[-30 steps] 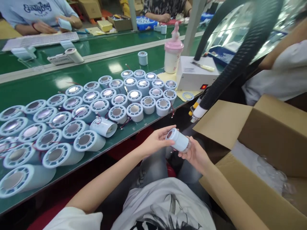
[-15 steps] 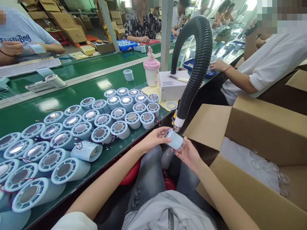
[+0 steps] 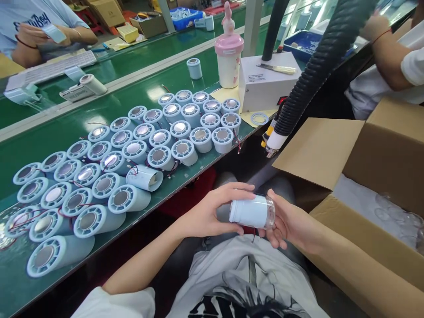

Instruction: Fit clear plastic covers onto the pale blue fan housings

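A light-blue cylindrical housing [image 3: 248,212] with a clear plastic cap [image 3: 270,212] on its right end lies sideways between my hands, above my lap. My left hand [image 3: 215,210] grips its left end, thumb below and fingers above. Around the clear end curl the fingers of my right hand [image 3: 286,221], with the palm turned up. A thin dark wire hangs beneath the housing. Just beyond my hands is the metal tip of a nozzle [image 3: 272,148] on a black corrugated hose [image 3: 324,62], apart from the housing.
Rows of similar blue housings [image 3: 121,198] with round metal discs stand on the green bench [image 3: 159,207] to the left. A white box [image 3: 265,84] with a knife on it and a pink-lidded cup [image 3: 229,57] stand behind. At right, an open carton [image 3: 334,154] holds clear caps. Co-workers sit nearby.
Both hands have brought the housing away from the nozzle and closer to my body, turning it nearly level. My view has tilted down and come closer to the bench.
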Action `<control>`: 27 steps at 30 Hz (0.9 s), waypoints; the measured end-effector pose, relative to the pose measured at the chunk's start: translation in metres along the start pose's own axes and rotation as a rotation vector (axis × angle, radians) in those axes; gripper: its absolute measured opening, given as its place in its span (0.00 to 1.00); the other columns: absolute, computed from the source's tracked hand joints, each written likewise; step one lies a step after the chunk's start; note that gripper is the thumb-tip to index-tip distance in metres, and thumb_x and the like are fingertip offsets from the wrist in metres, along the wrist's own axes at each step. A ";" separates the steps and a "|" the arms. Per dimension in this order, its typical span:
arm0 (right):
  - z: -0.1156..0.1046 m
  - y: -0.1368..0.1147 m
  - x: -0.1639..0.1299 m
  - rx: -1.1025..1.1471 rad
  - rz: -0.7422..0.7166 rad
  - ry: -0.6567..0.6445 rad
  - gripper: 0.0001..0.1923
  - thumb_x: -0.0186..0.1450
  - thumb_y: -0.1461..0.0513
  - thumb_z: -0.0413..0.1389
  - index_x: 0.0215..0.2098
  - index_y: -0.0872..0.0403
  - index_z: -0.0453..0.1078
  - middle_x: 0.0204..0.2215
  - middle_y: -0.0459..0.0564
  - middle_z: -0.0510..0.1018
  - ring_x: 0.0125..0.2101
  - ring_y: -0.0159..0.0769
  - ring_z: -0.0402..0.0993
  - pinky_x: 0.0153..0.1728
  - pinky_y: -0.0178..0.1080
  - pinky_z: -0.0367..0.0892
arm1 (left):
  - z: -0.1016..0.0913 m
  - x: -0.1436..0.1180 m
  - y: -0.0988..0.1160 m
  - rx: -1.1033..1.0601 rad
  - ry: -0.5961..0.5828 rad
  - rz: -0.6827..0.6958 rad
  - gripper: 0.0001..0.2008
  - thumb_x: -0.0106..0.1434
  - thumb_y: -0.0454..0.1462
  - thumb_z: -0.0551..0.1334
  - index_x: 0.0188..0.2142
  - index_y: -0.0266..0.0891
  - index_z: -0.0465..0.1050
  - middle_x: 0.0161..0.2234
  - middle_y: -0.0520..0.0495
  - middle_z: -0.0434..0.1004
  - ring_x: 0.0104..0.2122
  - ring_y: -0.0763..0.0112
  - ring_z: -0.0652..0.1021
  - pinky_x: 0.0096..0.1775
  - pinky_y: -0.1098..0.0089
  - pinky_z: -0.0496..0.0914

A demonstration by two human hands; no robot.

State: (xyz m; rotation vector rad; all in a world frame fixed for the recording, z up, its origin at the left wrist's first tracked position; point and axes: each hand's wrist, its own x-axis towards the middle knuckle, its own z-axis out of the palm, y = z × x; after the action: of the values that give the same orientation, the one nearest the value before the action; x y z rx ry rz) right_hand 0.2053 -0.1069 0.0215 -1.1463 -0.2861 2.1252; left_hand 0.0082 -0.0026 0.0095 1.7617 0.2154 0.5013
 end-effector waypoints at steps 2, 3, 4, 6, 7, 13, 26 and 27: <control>0.000 0.001 -0.002 -0.020 0.050 -0.034 0.39 0.75 0.47 0.27 0.28 0.59 0.72 0.17 0.50 0.75 0.12 0.25 0.71 0.11 0.22 0.63 | 0.002 -0.004 0.007 0.061 0.008 -0.001 0.34 0.50 0.30 0.74 0.55 0.49 0.70 0.59 0.40 0.68 0.57 0.55 0.71 0.57 0.56 0.67; -0.001 0.003 -0.002 -0.036 0.061 -0.056 0.39 0.74 0.46 0.28 0.30 0.59 0.72 0.17 0.50 0.74 0.12 0.26 0.70 0.11 0.22 0.62 | 0.004 -0.005 0.010 0.059 0.016 -0.010 0.33 0.51 0.31 0.73 0.56 0.48 0.69 0.58 0.40 0.68 0.57 0.55 0.72 0.56 0.57 0.68; -0.003 0.005 -0.002 -0.056 0.055 -0.078 0.39 0.74 0.45 0.29 0.32 0.59 0.72 0.18 0.49 0.74 0.12 0.26 0.71 0.11 0.23 0.61 | 0.005 -0.007 0.013 0.042 0.025 -0.023 0.32 0.52 0.31 0.73 0.56 0.48 0.69 0.58 0.40 0.68 0.57 0.55 0.71 0.54 0.59 0.70; -0.008 0.011 -0.001 -0.124 -0.033 -0.109 0.39 0.70 0.39 0.33 0.36 0.59 0.72 0.18 0.49 0.73 0.13 0.28 0.71 0.10 0.24 0.62 | 0.008 -0.009 0.019 -0.006 0.053 -0.074 0.32 0.54 0.33 0.71 0.57 0.47 0.67 0.57 0.40 0.67 0.56 0.56 0.71 0.52 0.61 0.72; -0.011 0.013 -0.002 -0.182 -0.125 -0.105 0.39 0.69 0.37 0.35 0.39 0.59 0.72 0.20 0.49 0.74 0.15 0.29 0.72 0.12 0.25 0.64 | 0.009 -0.010 0.022 -0.033 0.069 -0.107 0.32 0.55 0.33 0.71 0.58 0.47 0.66 0.57 0.41 0.67 0.56 0.57 0.72 0.52 0.62 0.73; -0.020 0.021 -0.010 -0.858 -0.968 0.061 0.40 0.64 0.46 0.59 0.68 0.43 0.49 0.68 0.56 0.53 0.59 0.50 0.65 0.55 0.51 0.70 | 0.013 -0.013 0.034 -0.209 0.120 -0.274 0.29 0.58 0.36 0.69 0.58 0.45 0.64 0.51 0.43 0.69 0.47 0.65 0.76 0.48 0.66 0.74; -0.011 0.023 -0.016 -0.569 -0.788 0.085 0.22 0.61 0.59 0.66 0.54 0.40 0.73 0.49 0.47 0.79 0.45 0.44 0.79 0.45 0.43 0.78 | 0.008 -0.019 0.029 -0.323 0.009 -0.307 0.38 0.58 0.32 0.69 0.65 0.50 0.58 0.60 0.41 0.68 0.55 0.56 0.75 0.55 0.58 0.72; -0.011 0.022 -0.016 -0.610 -0.799 0.097 0.23 0.61 0.62 0.66 0.53 0.40 0.74 0.51 0.47 0.78 0.44 0.44 0.80 0.44 0.42 0.79 | 0.009 -0.019 0.028 -0.331 0.009 -0.311 0.38 0.58 0.32 0.69 0.65 0.50 0.58 0.60 0.41 0.69 0.55 0.56 0.75 0.55 0.59 0.72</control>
State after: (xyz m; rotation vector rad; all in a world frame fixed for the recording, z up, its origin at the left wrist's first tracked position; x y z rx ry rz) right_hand 0.2093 -0.1356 0.0148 -1.1741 -1.1863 1.2889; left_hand -0.0083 -0.0255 0.0302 1.3721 0.3835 0.2994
